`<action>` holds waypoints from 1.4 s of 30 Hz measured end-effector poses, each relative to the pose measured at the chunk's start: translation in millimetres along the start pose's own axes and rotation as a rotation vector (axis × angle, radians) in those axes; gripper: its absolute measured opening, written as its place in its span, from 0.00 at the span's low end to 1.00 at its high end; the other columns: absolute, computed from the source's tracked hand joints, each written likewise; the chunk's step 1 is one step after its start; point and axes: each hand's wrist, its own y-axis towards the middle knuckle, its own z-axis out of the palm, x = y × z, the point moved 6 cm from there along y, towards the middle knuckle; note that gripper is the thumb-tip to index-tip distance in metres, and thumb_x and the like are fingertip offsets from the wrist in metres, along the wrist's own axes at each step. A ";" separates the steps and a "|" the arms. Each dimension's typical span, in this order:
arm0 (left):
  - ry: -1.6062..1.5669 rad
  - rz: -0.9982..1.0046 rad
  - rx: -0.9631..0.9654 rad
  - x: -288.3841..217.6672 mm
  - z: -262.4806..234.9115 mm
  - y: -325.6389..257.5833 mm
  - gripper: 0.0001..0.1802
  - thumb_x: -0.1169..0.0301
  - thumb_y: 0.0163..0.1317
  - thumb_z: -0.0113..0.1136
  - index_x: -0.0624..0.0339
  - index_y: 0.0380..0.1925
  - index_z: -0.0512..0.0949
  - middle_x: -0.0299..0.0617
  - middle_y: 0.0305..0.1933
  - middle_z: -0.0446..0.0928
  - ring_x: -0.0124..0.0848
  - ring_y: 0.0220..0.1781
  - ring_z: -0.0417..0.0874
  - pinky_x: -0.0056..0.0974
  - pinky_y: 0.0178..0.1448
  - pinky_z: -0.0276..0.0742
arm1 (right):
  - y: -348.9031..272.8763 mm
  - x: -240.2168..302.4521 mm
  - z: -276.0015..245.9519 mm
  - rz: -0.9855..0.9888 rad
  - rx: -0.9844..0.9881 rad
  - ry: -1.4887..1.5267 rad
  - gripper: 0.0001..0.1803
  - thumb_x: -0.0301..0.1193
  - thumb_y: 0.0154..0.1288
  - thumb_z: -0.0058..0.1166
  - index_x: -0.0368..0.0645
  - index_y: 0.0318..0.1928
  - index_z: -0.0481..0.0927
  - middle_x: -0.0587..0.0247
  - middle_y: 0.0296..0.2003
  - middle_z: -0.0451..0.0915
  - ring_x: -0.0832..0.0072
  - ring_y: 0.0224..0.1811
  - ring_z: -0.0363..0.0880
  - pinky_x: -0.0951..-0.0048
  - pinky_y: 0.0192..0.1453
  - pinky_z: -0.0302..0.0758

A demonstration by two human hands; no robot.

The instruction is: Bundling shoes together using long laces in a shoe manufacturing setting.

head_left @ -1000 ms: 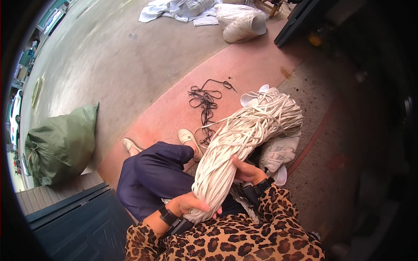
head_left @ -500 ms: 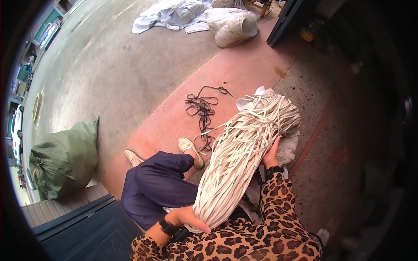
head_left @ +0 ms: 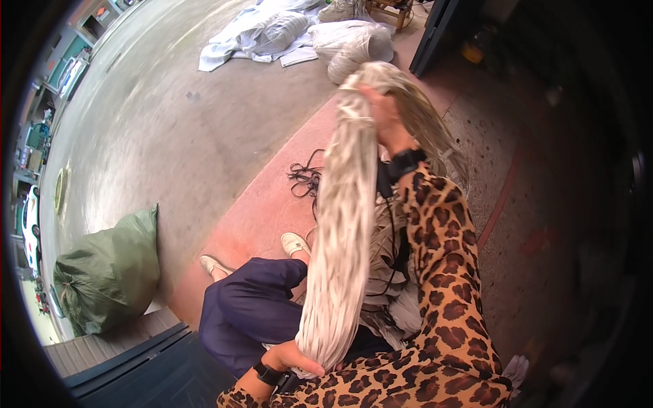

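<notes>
Raised since the earlier frame: the right hand (head_left: 383, 112) has gone from the lap up to the upper centre of the frame, lifting the top of the bundle of pale cords (head_left: 343, 238) with it, so the bundle now hangs stretched and blurred instead of lying across the knees.

Item, lower centre: left hand (head_left: 289, 355), dark watch at the wrist, fingers closed around the lower end of the bundle, just above the leopard-print sleeve (head_left: 442, 299).

Item, centre: bundle of pale cords, running nearly upright from the left hand to the right hand; right fingers are wrapped over its top end, loose strands trailing down to the right of the arm.

Item, lower centre-left: dark blue trousers (head_left: 252, 309) and two pale shoes (head_left: 294, 243), resting on the reddish pavement strip (head_left: 272, 197).

Item, centre: tangle of dark cord (head_left: 304, 178) lying on the strip, apart from the bundle.

Item, left: green sack (head_left: 109, 275), full, at the edge of the grey concrete floor (head_left: 170, 122).

Item, top centre: heap of white bags and sheets (head_left: 306, 34) on the concrete, well apart from the person.
</notes>
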 end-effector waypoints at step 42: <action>-0.530 0.171 -0.134 0.6 -37.6 -7.7 0.50 0.67 0.35 0.66 0.67 0.62 0.54 0.56 0.31 0.74 0.43 0.31 0.79 0.41 0.43 0.62 | -78.3 -168.3 -321.1 0.438 -1.180 -0.082 0.27 0.45 0.58 0.54 0.37 0.50 0.71 0.53 0.36 0.74 0.60 0.31 0.73 0.66 0.37 0.71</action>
